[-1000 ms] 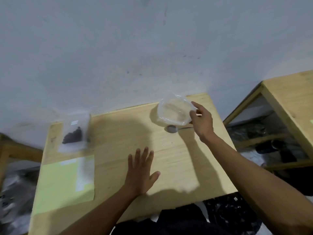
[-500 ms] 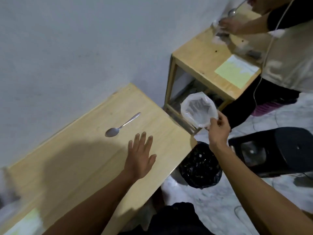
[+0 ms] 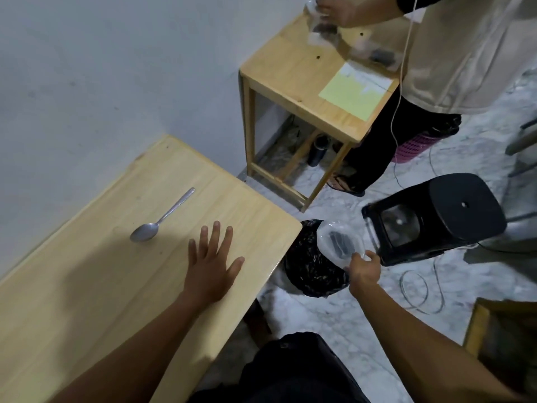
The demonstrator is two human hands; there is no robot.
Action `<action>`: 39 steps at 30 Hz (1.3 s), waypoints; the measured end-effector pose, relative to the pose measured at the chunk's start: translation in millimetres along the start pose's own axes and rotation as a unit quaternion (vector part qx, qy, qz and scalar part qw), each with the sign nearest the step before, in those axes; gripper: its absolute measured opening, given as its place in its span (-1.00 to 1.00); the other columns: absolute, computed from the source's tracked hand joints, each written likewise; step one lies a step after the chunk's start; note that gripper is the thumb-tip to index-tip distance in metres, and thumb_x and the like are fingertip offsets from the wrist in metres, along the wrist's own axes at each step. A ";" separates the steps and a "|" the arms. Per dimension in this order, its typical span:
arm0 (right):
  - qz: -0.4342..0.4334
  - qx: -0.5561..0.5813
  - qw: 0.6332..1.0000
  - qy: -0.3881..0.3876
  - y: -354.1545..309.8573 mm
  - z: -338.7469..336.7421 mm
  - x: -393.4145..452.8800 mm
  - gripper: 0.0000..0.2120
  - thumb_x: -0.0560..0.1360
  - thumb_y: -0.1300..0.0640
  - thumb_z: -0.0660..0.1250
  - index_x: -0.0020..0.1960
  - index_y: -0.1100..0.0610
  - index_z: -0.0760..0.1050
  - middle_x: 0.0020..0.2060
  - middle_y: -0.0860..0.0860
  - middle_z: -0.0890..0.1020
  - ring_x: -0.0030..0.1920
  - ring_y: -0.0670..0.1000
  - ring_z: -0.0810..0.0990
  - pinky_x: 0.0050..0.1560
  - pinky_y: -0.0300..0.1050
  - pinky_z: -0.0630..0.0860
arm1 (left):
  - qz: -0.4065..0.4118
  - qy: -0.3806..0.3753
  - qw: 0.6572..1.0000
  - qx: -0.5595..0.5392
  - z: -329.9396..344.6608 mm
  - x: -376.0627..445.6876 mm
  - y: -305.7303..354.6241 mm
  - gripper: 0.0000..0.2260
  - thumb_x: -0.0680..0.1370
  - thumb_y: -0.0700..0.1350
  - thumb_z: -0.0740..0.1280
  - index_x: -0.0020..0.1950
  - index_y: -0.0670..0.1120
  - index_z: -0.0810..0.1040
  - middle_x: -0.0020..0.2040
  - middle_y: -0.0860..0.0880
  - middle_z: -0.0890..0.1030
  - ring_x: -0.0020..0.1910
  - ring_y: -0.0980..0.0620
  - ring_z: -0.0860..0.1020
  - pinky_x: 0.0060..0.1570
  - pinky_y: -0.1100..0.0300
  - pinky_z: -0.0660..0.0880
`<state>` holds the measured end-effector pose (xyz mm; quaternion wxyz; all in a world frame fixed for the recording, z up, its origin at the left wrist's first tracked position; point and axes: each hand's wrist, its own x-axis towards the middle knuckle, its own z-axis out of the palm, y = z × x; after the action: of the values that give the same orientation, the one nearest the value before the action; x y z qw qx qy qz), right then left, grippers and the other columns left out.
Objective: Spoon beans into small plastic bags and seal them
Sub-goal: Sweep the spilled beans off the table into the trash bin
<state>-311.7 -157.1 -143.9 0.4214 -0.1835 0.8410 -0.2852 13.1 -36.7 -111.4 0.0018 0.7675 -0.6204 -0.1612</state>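
Now the left hand [image 3: 210, 266] lies spread flat on the table [image 3: 87, 301] near the spoon [image 3: 158, 219]; beyond the table's edge, the right hand [image 3: 363, 270] pinches a clear container [image 3: 340, 245].

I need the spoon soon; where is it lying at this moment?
In the head view the spoon lies on the wooden table, up and left of the flat left hand, apart from it.

Left hand [image 3: 210, 266] flat on wooden table [image 3: 87, 286] near spoon [image 3: 158, 221]; right hand [image 3: 363, 269] with clear container [image 3: 340, 245] over black-lined bin [image 3: 308, 271].
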 end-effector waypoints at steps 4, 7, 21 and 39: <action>0.077 -0.030 0.996 -0.030 -0.7 7.9 -2.2 -0.39 0.53 0.01 0.30 0.51 -0.09 0.14 0.40 0.21 0.32 0.16 0.30 0.51 0.12 0.30 0.55 | -0.004 -0.003 1.000 -0.015 -0.9 1.4 -0.4 -0.31 0.53 0.32 -0.07 0.59 0.05 -0.05 0.61 -0.04 -0.10 0.57 -0.17 -0.10 0.47 -0.25 -0.04; 0.049 -0.082 0.995 -0.038 -7.6 17.4 -9.0 -0.36 0.55 -0.01 0.28 0.54 -0.03 0.09 0.44 0.23 0.28 0.28 0.36 0.43 0.20 0.32 0.49 | -0.007 -0.012 1.000 -0.017 -3.5 1.2 0.6 -0.30 0.51 0.33 -0.11 0.59 0.07 -0.11 0.60 -0.02 -0.17 0.57 -0.15 -0.16 0.48 -0.22 -0.10; -0.540 -0.216 0.765 -0.276 -124.0 129.6 -154.7 -0.54 0.58 0.09 0.25 0.47 0.06 0.31 0.34 0.06 0.40 0.37 0.04 0.32 0.37 -0.04 0.27 | -0.042 -0.035 0.998 -0.035 -16.8 -27.4 -18.7 -0.33 0.52 0.32 -0.06 0.58 0.11 -0.04 0.61 0.06 -0.08 0.58 -0.11 -0.13 0.46 -0.27 -0.01; -0.758 -0.456 0.351 -0.308 -81.5 258.1 -251.1 -0.75 0.51 0.14 0.20 0.12 0.03 0.56 0.08 0.02 0.56 0.04 0.16 0.52 -0.07 0.00 0.40 | -0.442 -0.012 0.882 -0.164 -27.4 -127.3 -132.2 -0.28 0.55 0.35 0.03 0.57 0.11 -0.22 0.58 -0.02 -0.29 0.55 -0.17 -0.28 0.46 -0.24 -0.20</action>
<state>48.9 -165.9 -65.0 0.1070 -0.9817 0.1564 0.0202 123.1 109.6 -81.1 0.0484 0.9488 -0.1820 -0.2537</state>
